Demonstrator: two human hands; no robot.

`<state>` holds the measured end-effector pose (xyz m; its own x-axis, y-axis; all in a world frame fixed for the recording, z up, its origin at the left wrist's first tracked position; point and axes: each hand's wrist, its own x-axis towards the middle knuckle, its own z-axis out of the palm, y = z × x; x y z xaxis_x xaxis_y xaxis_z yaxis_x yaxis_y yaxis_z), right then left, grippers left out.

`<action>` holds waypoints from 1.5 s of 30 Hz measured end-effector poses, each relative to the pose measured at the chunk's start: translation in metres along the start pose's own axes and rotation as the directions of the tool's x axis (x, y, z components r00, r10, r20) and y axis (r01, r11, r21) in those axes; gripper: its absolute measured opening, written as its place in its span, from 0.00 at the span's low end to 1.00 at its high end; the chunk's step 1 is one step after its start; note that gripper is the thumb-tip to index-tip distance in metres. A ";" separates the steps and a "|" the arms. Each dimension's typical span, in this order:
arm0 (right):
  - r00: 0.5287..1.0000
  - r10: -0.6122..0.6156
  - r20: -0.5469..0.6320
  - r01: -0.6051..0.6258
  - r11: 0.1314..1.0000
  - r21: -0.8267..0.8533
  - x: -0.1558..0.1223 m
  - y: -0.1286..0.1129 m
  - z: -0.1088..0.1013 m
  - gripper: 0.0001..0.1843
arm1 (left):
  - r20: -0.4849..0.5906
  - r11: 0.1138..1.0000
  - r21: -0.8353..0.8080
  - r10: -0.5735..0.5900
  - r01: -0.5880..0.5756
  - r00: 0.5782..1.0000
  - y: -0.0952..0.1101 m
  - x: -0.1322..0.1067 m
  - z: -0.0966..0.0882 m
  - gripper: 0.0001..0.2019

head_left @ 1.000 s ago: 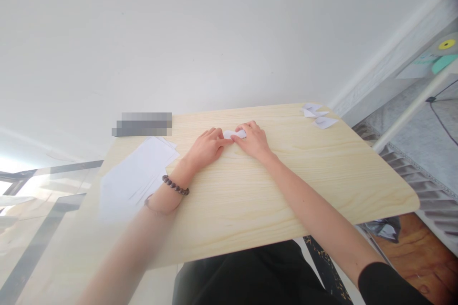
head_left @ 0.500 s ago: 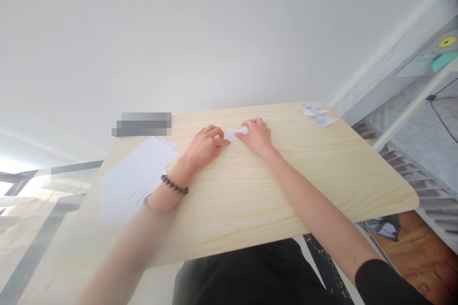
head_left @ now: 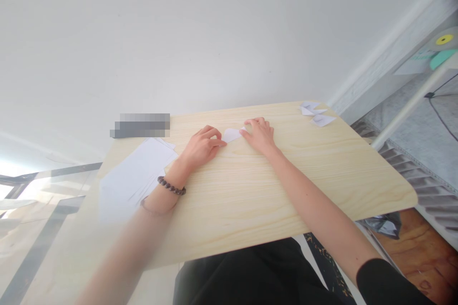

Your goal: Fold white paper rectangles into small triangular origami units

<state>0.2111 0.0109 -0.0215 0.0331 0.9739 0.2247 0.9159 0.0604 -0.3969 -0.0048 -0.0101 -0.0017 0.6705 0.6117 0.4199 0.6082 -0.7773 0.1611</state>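
Observation:
A small folded white paper piece (head_left: 232, 134) lies on the light wooden table (head_left: 250, 200), between my two hands. My left hand (head_left: 201, 146), with a bead bracelet on its wrist, has its fingers curled and pinches the paper's left end. My right hand (head_left: 261, 135) presses its bent fingertips onto the paper's right end. Both hands rest on the tabletop near its far edge.
A loose stack of white paper sheets (head_left: 132, 178) lies at the table's left. Several folded paper pieces (head_left: 317, 113) sit at the far right corner. A white wall stands behind the table. To the right a white pole (head_left: 411, 105) slants over a grey floor.
My hands have drawn slightly apart, so more of the paper piece shows between them. My right hand slid a little to the right and away.

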 end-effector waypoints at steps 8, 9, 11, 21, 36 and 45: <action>0.988 -0.141 -0.067 0.138 0.989 -0.045 -0.013 -0.019 0.007 0.24 | 0.040 1.000 -0.020 0.020 -0.019 0.999 0.003 0.002 0.002 0.15; 0.985 -0.154 -0.072 0.151 0.987 -0.052 -0.014 -0.022 0.008 0.25 | 0.045 1.000 -0.021 0.019 -0.018 0.999 0.003 0.003 0.002 0.16; 0.985 -0.157 -0.074 0.152 0.986 -0.063 -0.015 -0.025 0.010 0.25 | 0.047 1.000 -0.022 0.016 -0.015 0.999 0.004 0.003 0.003 0.16; 0.997 -0.072 -0.022 0.071 0.997 -0.022 -0.013 -0.024 0.006 0.27 | 0.025 0.998 -0.059 0.016 -0.014 1.000 0.001 0.003 0.001 0.13; 0.997 -0.074 -0.013 0.074 0.997 -0.029 -0.011 -0.023 0.007 0.27 | 0.001 0.999 0.008 0.053 -0.053 0.999 0.005 0.003 -0.005 0.15; 0.989 -0.145 -0.037 0.143 0.988 -0.061 -0.018 -0.026 0.005 0.28 | -0.011 0.998 0.029 -0.049 0.050 0.999 0.005 0.001 0.001 0.15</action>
<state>0.1842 -0.0069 -0.0197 -0.0852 0.9460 0.3126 0.9339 0.1852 -0.3059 -0.0012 -0.0130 -0.0012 0.6349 0.6476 0.4213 0.6529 -0.7413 0.1555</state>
